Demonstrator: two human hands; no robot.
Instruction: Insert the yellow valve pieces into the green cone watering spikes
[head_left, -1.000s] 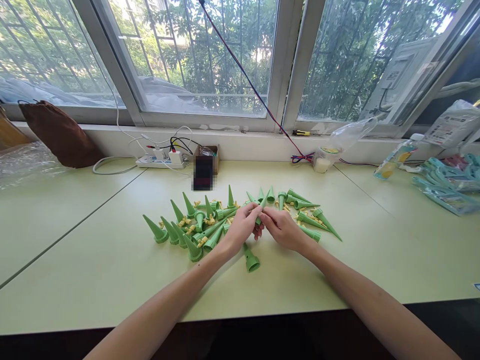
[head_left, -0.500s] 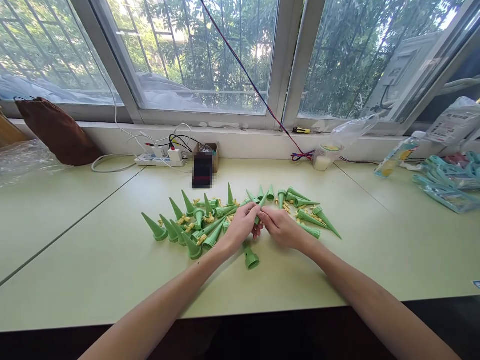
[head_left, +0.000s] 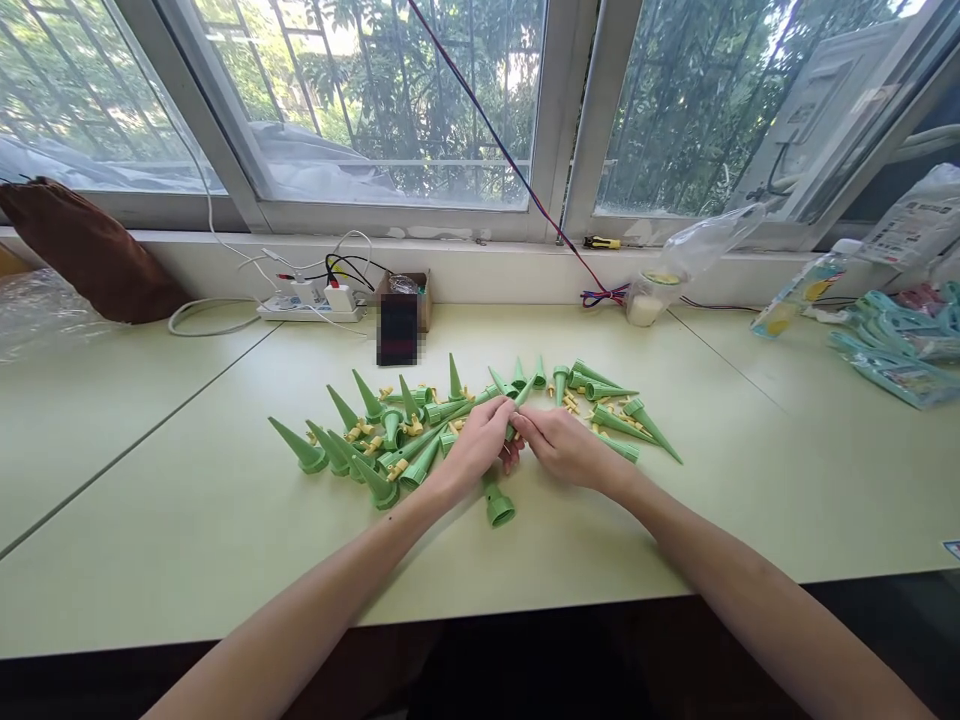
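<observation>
My left hand (head_left: 476, 449) and my right hand (head_left: 561, 447) meet over the middle of a pale green table (head_left: 187, 520). Both are closed on one green cone-shaped spike (head_left: 520, 400), whose tip sticks up and away from my fingers. Around my hands lies a pile of the same green spikes (head_left: 375, 440) with small yellow parts (head_left: 409, 428) mixed in. A single spike (head_left: 496, 503) lies just below my left hand, wide end toward me. More spikes (head_left: 626, 420) lie to the right of my right hand.
At the back by the window sill are a white power strip (head_left: 311, 305) with cables, a small dark box (head_left: 397, 325), a brown bag (head_left: 90, 250) and a clear plastic bag (head_left: 675, 270). Blue packets (head_left: 900, 355) lie at the far right.
My hands stay together on the same spike. The view has tilted slightly, so everything sits a little lower left in the picture.
</observation>
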